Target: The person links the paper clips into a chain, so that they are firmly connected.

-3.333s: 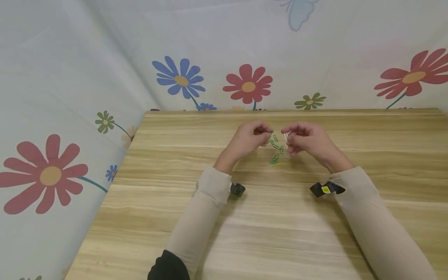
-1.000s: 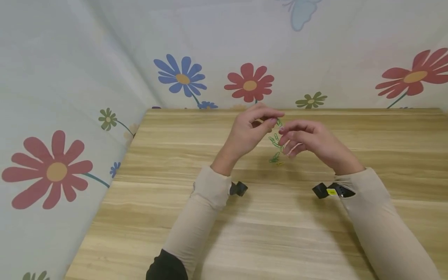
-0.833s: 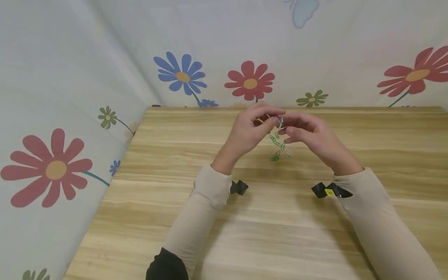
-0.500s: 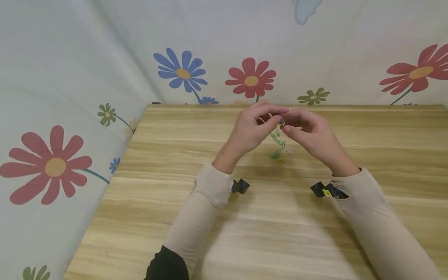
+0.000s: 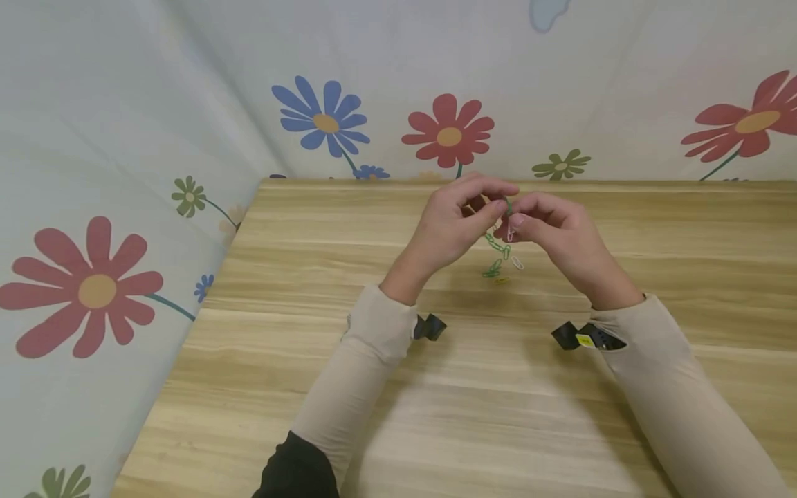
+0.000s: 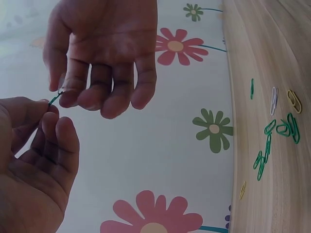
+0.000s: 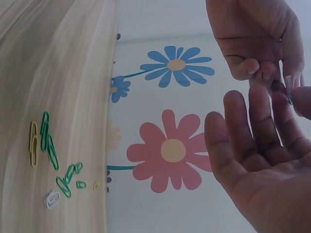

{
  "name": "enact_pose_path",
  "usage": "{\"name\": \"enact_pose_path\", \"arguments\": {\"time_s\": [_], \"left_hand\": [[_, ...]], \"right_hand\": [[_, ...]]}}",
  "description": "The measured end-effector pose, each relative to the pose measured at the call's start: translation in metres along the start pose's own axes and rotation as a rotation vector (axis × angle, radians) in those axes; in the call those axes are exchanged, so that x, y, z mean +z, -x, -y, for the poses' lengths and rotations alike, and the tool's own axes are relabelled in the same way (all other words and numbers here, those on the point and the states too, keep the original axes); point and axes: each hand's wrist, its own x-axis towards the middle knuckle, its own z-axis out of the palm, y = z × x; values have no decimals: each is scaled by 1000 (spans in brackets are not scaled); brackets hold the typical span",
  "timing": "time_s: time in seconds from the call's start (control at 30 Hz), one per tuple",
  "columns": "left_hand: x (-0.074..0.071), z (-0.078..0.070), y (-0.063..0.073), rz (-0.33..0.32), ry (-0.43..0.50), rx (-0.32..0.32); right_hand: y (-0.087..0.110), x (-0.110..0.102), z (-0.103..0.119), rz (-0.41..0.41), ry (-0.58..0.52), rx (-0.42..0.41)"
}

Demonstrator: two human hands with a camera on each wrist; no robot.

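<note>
In the head view, my left hand [image 5: 451, 221] and right hand [image 5: 563, 228] meet above the far part of the table. The left hand pinches a green paper clip [image 6: 54, 99] between thumb and fingertips. The right hand's thumb and forefinger pinch a white paper clip [image 5: 510, 234] that meets the green one's end; the fingers partly cover both. Below the hands, several green paper clips [image 5: 493, 268] lie loosely grouped, with a white paper clip [image 5: 517, 263] and a yellow one [image 5: 501, 281] beside them. From the right wrist, the right hand's other fingers [image 7: 238, 124] show spread, holding nothing.
The wooden table [image 5: 486, 401] runs back to a pale curtain [image 5: 373, 41] printed with large flowers. Another yellow paper clip [image 6: 243, 190] lies farther back. Both wrists carry black camera mounts [image 5: 429, 327].
The right hand, once holding white clips apart from the left, has come in to the left fingertips. A green clip appeared in the left hand, and both hands rose slightly toward the back edge.
</note>
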Motion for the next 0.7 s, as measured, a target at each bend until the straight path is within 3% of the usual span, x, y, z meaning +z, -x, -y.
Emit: {"name": "enact_pose_path", "arguments": {"time_s": [0.3,0.43,0.57,0.7], "left_hand": [[4,2,-1,12,22,-3],[5,8,-1,18,59,-23],[3,21,-3,1,111,-105],[3,44,-5,-42,107,-272]], "right_hand": [[-1,-9,-8,125,-215,58],[-2,-13,-10,119,-242,73],[-3,-16,-10,39,-204,55],[-3,-19,-10,-41,-199,40]]}}
